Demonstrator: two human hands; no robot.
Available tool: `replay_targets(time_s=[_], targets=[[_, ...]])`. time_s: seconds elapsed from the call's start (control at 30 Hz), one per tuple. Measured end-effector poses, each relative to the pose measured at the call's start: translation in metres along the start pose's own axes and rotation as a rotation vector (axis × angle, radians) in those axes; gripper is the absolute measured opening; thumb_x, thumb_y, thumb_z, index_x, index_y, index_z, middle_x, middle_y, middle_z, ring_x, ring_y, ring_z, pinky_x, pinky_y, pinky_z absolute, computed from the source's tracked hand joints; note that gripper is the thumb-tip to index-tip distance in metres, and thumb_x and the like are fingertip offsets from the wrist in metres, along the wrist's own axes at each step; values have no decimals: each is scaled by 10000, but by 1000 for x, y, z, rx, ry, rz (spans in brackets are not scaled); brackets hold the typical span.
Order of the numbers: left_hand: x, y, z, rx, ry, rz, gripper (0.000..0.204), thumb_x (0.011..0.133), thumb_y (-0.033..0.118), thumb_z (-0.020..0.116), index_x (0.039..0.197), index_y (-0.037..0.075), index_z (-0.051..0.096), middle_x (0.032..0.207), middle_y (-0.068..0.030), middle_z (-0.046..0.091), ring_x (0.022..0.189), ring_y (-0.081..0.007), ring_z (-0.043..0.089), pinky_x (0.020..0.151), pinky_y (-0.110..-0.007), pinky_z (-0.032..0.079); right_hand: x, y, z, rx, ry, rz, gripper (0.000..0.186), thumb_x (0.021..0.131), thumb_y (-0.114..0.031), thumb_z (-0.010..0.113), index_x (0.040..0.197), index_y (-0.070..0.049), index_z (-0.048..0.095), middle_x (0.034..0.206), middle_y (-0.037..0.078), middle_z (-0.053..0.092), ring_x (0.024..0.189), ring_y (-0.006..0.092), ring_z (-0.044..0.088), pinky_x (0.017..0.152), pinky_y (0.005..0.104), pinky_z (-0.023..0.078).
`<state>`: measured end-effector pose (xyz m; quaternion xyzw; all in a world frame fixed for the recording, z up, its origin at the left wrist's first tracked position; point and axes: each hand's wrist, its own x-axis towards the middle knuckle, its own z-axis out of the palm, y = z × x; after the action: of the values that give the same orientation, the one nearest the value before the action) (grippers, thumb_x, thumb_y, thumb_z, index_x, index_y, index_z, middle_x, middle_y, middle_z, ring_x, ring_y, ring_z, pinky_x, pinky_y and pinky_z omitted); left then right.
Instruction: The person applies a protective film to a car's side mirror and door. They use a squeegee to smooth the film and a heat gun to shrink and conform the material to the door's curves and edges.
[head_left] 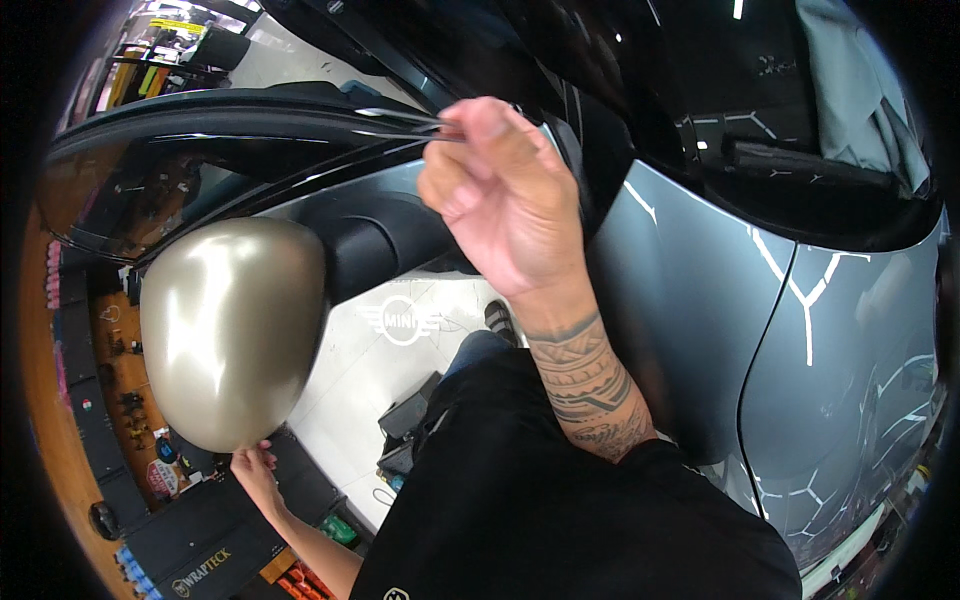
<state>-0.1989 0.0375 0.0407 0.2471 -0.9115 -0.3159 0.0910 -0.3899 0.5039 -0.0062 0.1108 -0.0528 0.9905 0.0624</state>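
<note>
A grey car [660, 330] is seen on the right, its glossy body crossed by reflected light lines. At the left, a side mirror cover [235, 330] in satin champagne (pale highlights are caught on its curve) is carried on a black mirror base [375, 240], beneath the dark side window [120, 195]. The right hand [505, 185] is raised beyond the mirror base, its fingers curled together against the thumb, beside thin dark strips [395, 122]; whether these are gripped cannot be told. The left hand [257, 470] is placed at the cover's lower end; its fingertips are partly hidden, so their closure cannot be told.
</note>
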Motion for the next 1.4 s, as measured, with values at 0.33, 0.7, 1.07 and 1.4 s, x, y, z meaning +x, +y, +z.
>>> replay_targets(time_s=[0.33, 0.7, 1.07, 1.4], targets=[[23, -132, 59, -78, -171, -42, 293, 911, 250, 602, 829, -30, 586, 646, -84, 614, 467, -102, 499, 429, -237, 397, 8, -28, 25, -13, -144, 191, 392, 1001, -321, 364, 687, -90, 402, 607, 3, 375, 443, 68, 388, 425, 221, 332], [23, -200, 114, 45, -531, -601, 267, 899, 247, 600, 820, -9, 593, 649, -68, 607, 486, -98, 502, 443, -238, 404, 9, 6, 77, -2447, -600, 485, 582, 765, -138, 615, 1332, -93, 490, 521, 36, 557, 427, 166, 531, 430, 289, 392], [26, -206, 143, 51, -654, -745, 243, 886, 244, 598, 811, 13, 601, 652, -52, 600, 504, -94, 505, 457, -239, 411, 40, 23, 92, -2818, -1100, 622, 563, 839, -193, 538, 1388, -118, 435, 501, -38, 387, 447, 81, 356, 462, 248, 282], [8, -203, 142, 31, -672, -787, 221, 874, 241, 596, 803, 32, 607, 655, -37, 593, 522, -91, 507, 470, -240, 417, 75, 13, 108, -2813, -1556, 700, 490, 868, -197, 487, 1358, -198, 484, 517, -66, 354, 472, 97, 359, 475, 268, 274]])
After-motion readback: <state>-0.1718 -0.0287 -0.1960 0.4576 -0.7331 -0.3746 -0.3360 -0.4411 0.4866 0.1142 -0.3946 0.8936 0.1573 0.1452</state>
